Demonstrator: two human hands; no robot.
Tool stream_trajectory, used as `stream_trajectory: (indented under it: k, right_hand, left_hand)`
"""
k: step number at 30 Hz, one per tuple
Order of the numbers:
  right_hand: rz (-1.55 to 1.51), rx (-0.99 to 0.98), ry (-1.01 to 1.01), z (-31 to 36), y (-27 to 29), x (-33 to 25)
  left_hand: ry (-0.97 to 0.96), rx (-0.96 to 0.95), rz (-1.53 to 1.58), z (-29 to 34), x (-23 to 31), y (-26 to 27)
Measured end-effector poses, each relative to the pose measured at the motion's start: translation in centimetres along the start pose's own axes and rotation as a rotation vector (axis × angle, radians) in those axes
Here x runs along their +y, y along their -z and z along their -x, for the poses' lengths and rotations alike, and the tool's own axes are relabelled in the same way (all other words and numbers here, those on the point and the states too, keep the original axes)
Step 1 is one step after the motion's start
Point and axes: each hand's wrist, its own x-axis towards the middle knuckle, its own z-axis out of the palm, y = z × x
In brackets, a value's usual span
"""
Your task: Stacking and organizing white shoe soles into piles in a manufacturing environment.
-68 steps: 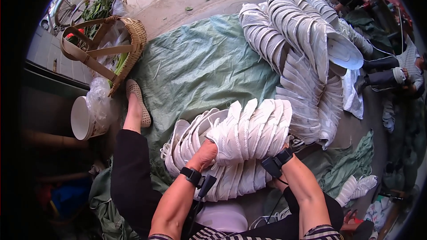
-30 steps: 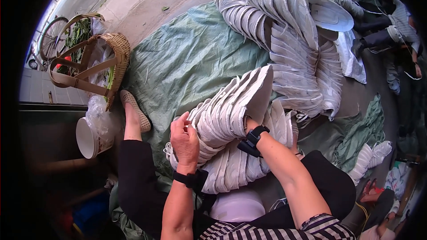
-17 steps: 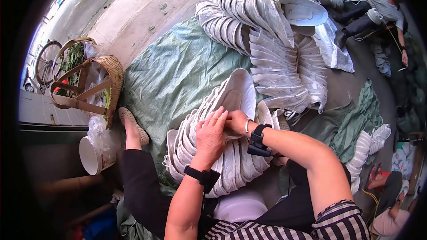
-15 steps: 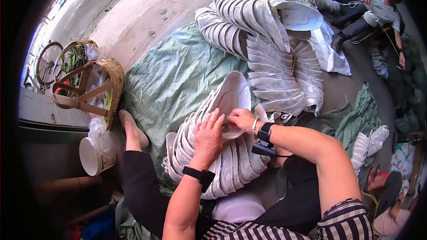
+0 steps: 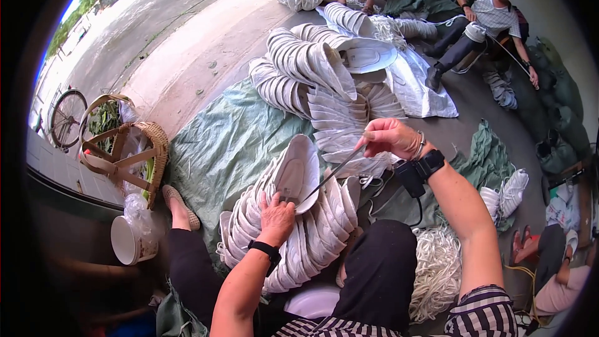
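Note:
Between my knees stand nested rows of white canvas shoe uppers [image 5: 324, 237]. The front white shoe [image 5: 296, 168] tilts up with its pale insole side toward me. My left hand [image 5: 276, 219] grips this shoe at its lower opening, fingers pressed onto it. Raised to the right, my right hand [image 5: 390, 139] pinches the end of a thin dark cord [image 5: 334, 171]. The cord runs taut and slanting down to the shoe's edge near my left fingers. Whether it is a lace or a slim tool is hard to make out.
A green tarp [image 5: 218, 143] lies under the shoes. More stacked shoes [image 5: 312, 56] rise beyond. Bundled white laces [image 5: 437, 268] lie by my right knee. At left are a woven basket [image 5: 153, 156] and a white bucket [image 5: 128, 237]. A co-worker [image 5: 493, 19] sits far right.
My right hand has left the shoe opening and moved up and right, drawing out the dark cord. My left hand stays on the shoe. The view has shifted, showing more laces at right.

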Motion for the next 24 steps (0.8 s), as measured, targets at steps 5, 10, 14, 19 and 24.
stream_trajectory:
  k: [5, 10, 14, 19, 24]
  right_hand:
    - [-0.198, 0.179, 0.034, 2.4, 4.2, 6.6]
    - [-0.367, 0.303, 0.034, 0.1, 5.5, 13.8]
    - [-0.346, 0.257, 0.047, -1.4, 6.5, 16.7]
    - [0.294, 0.429, 0.183, -2.8, 6.9, 20.1]
    - [0.551, 0.301, -0.112, -2.0, 7.2, 25.6]
  left_hand:
    - [-0.051, -0.006, -0.019, -2.3, 0.0, 0.0]
    - [-0.027, -0.021, -0.085, -3.1, 0.3, 0.2]
    - [-0.026, 0.01, -0.087, -4.2, 1.7, 0.0]
    - [0.03, -0.073, -0.106, -5.4, 2.8, -0.2]
    - [0.012, -0.049, -0.11, -5.6, 3.3, -0.7]
